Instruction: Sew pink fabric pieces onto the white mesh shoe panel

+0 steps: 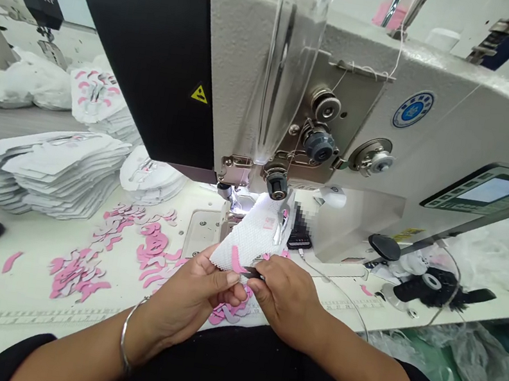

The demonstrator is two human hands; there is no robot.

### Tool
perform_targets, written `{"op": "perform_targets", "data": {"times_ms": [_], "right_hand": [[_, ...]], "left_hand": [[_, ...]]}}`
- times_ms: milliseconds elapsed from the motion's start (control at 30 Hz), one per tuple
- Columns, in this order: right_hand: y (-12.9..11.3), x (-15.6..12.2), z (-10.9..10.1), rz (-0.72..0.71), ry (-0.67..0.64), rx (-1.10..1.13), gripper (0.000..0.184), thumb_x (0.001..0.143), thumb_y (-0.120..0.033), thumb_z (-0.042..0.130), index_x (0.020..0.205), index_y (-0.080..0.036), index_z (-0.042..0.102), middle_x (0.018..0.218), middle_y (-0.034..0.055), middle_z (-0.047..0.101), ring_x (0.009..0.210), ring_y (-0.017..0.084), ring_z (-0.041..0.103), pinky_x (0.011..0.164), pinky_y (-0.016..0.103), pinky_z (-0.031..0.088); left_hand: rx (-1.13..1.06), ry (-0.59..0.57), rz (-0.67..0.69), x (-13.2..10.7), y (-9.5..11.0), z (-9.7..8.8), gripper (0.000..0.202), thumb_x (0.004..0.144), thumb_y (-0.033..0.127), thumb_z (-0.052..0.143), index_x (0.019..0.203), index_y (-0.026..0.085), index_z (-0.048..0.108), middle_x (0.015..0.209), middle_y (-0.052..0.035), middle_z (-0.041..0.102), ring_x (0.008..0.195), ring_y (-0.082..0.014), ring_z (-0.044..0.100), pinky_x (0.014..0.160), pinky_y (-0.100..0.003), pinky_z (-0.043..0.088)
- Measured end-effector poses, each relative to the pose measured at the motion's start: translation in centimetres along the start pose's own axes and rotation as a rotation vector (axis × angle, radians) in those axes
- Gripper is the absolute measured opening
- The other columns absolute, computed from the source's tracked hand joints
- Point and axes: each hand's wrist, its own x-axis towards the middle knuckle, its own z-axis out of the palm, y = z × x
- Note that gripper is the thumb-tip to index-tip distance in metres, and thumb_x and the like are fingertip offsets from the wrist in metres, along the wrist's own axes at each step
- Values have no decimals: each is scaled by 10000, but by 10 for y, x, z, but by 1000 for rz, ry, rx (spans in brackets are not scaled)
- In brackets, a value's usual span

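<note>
A white textured fabric piece [247,235] with pink curved patches is held in front of the sewing machine. My left hand [199,285] pinches its lower edge between thumb and fingers, beside a pink curved patch [238,259]. In my closed right hand [288,294] are small dark thread snips [251,272], their tip against the fabric by that patch. The fabric's upper end lies near the lit needle area [236,200] of the sewing machine [240,71]. My right fingers hide most of the snips.
Loose pink curved pieces [154,248] lie scattered on the white table, left of my hands. Farther left are stacks of white fabric pieces [62,171]. A phone [301,231] with a cable and a black thread spool [424,287] are on the right.
</note>
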Motion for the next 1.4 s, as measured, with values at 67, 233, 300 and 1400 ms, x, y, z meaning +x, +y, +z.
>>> {"op": "perform_targets", "data": {"times_ms": [67, 233, 300, 1400], "right_hand": [[0, 1, 0, 8, 4, 23, 317, 1042, -404, 358, 942, -186, 565, 776, 33, 592, 681, 174, 508, 620, 298, 388], [0, 1, 0, 19, 23, 102, 284, 1037, -398, 381, 953, -194, 561, 803, 33, 619, 706, 171, 552, 648, 294, 429], [0, 1, 0, 13, 36, 99, 265, 1035, -387, 392, 967, -196, 563, 830, 41, 637, 725, 173, 568, 662, 294, 440], [-1, 1, -3, 58, -2, 131, 325, 1044, -409, 371, 922, -188, 576, 816, 40, 642, 726, 167, 584, 653, 288, 445]], "left_hand": [[6, 3, -2, 0, 0, -1, 205, 857, 235, 725, 1030, 174, 634, 723, -42, 691, 659, -119, 615, 638, -193, 509], [28, 19, 6, 0, 0, -1, 252, 827, 260, 757, 1026, 165, 636, 714, -45, 682, 652, -128, 607, 637, -208, 504], [49, 3, 15, 1, -1, -1, 244, 819, 264, 761, 1001, 156, 639, 722, -50, 682, 664, -134, 609, 644, -216, 505], [138, 43, 40, 1, -3, -2, 265, 854, 291, 744, 1034, 166, 596, 733, -42, 702, 671, -132, 657, 638, -208, 529]]}}
